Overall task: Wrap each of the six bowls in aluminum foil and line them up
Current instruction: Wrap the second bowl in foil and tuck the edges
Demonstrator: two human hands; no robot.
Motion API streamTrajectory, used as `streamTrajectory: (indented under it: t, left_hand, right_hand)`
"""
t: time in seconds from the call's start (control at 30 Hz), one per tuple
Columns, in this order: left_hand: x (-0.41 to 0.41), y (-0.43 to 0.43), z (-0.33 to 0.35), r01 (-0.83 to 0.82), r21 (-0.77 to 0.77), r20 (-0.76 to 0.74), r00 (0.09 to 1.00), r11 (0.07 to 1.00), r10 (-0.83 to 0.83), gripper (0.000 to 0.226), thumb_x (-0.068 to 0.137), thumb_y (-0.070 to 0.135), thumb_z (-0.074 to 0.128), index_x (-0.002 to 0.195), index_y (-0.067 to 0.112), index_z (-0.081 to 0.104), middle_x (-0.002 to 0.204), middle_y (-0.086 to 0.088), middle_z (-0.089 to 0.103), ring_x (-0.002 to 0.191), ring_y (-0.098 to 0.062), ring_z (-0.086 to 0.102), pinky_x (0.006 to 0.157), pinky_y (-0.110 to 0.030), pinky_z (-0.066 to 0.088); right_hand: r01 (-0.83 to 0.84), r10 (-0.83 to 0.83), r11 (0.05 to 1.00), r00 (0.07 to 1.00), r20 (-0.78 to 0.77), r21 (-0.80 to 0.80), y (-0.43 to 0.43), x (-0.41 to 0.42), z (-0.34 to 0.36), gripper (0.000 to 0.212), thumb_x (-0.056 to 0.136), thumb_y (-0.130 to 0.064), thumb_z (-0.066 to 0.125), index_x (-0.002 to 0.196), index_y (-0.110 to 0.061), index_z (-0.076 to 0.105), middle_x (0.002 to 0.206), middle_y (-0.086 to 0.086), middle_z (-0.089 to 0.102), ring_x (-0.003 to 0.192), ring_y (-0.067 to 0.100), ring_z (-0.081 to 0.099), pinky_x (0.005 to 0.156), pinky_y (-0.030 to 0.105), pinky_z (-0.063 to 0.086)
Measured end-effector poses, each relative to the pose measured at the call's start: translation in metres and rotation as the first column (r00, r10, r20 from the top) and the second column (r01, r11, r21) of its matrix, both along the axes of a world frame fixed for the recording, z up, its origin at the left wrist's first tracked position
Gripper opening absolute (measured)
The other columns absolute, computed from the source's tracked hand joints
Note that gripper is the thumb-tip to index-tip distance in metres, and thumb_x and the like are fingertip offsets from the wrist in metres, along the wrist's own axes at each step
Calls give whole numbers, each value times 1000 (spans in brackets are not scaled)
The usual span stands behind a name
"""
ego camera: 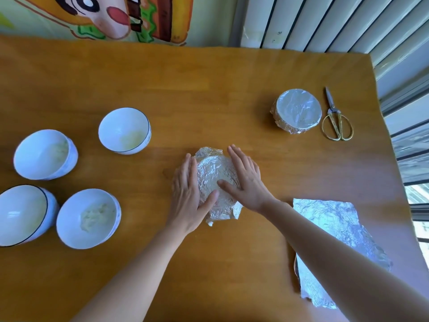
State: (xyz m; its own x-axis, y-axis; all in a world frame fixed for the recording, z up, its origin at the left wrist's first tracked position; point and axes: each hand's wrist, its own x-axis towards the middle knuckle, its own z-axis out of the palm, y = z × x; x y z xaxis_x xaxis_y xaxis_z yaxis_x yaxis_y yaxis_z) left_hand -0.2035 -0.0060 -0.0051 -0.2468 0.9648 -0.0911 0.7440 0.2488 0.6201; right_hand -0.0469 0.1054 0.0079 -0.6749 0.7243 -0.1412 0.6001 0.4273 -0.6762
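A bowl under crinkled foil [214, 173] sits at the table's middle. My left hand [189, 194] presses its left side and my right hand [246, 177] lies flat on its right side, both thumbs on the foil. One foil-wrapped bowl [297, 111] stands at the right rear. Several bare white bowls stand at the left: one at the rear [124, 130], one further left [44, 154], one at the near left edge [23, 213] and one beside it [88, 218]. Loose foil sheets [334, 231] lie at the near right, partly under my right forearm.
Gold-handled scissors [335, 119] lie right of the wrapped bowl, near the table's right edge. The wooden table [209, 89] has bare room at the rear and the near middle. A painted wall and a radiator stand behind the table.
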Motion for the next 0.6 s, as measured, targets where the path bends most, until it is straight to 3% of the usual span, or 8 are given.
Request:
streamTrajectory:
  t: [0.17, 0.27, 0.37, 0.43, 0.53, 0.6]
  left_hand:
    - [-11, -4, 2, 216, -24, -128, 968, 976, -217, 127, 70, 89, 47, 159, 12, 0, 165, -7, -15, 153, -21, -12, 122, -46, -5]
    - [-8, 1, 1, 213, -112, -155, 961, 971, -229, 138, 60, 98, 42, 158, 14, -8, 165, -8, -16, 153, -21, -13, 123, -45, -1]
    - [-6, 2, 0, 165, -160, -149, 971, 973, -189, 141, 56, 101, 33, 158, 13, -8, 166, -10, -7, 152, -29, 5, 120, -44, 14]
    - [-8, 3, 0, 162, -180, -166, 967, 970, -192, 143, 55, 98, 43, 157, 13, -9, 165, -12, -4, 151, -32, 7, 120, -48, 18]
    - [-11, 7, 5, 209, -174, -199, 950, 962, -242, 146, 53, 95, 49, 156, 12, -13, 164, -12, -16, 152, -25, -13, 124, -47, 3]
    - [-11, 12, 12, 268, -123, -251, 923, 955, -292, 143, 57, 94, 50, 157, 10, -7, 164, -13, -18, 152, -26, -15, 123, -46, -3]
  right_hand:
    - [-185, 188, 979, 982, 32, -84, 7, 23, 7, 123, 70, -70, 68, 157, -24, -5, 165, -6, -6, 152, 12, -1, 119, 40, 11]
    - [-241, 252, 965, 961, 110, -106, 7, 25, 5, 134, 66, -61, 80, 156, -25, -13, 165, -5, -10, 152, 14, -3, 121, 39, 12]
    - [-243, 256, 964, 958, 130, -106, 5, 23, 1, 137, 66, -60, 81, 155, -22, -15, 165, -2, -5, 152, 17, 2, 122, 42, 14]
    - [-232, 245, 967, 960, 137, -100, 6, 22, 1, 137, 67, -54, 83, 156, -19, -14, 164, 3, 3, 151, 21, 9, 122, 39, 16]
    - [-224, 234, 971, 960, 156, -77, 7, 21, 1, 136, 67, -48, 85, 156, -18, -14, 160, 7, 15, 146, 25, 19, 119, 37, 20]
    - [-223, 232, 972, 959, 160, -72, 7, 21, 1, 137, 66, -48, 85, 155, -20, -15, 158, 8, 18, 145, 26, 22, 119, 38, 22]
